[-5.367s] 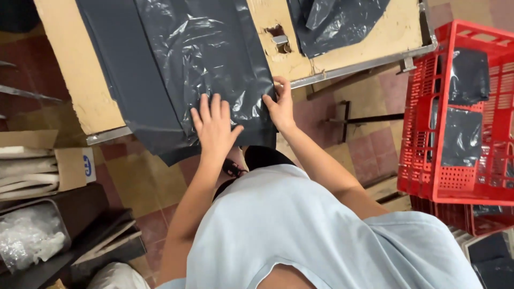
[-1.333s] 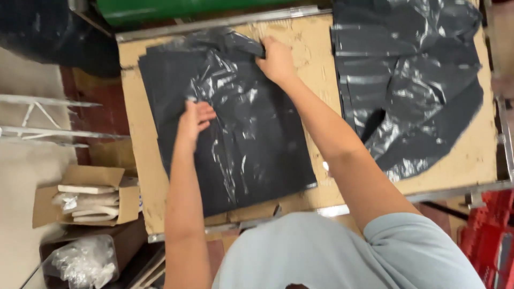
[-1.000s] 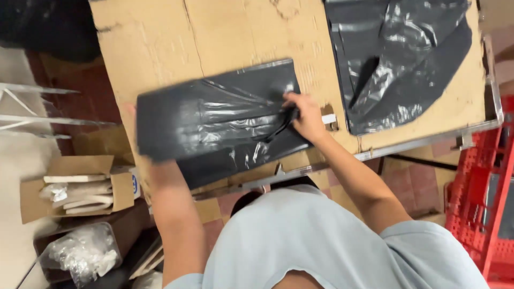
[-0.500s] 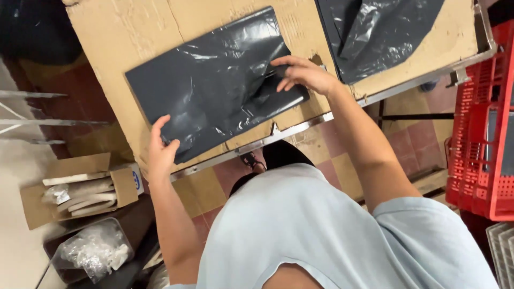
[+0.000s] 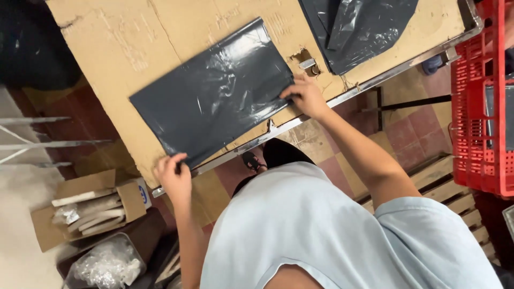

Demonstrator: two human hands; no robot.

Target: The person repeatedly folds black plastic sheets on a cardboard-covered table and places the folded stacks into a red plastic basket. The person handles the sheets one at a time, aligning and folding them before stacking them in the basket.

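A folded dark grey plastic bag (image 5: 214, 93) lies flat on the cardboard-topped bench (image 5: 134, 43), slanting from near left to far right; the left hand (image 5: 174, 176) pinches its near-left corner at the bench edge, fingers curled over the film; the right hand (image 5: 306, 96) presses on its right edge, fingers loosely spread; a second, crumpled black bag (image 5: 358, 27) lies farther right; a red crate (image 5: 482, 101) stands at the right; an open cardboard box (image 5: 88, 208) sits on the floor, left.
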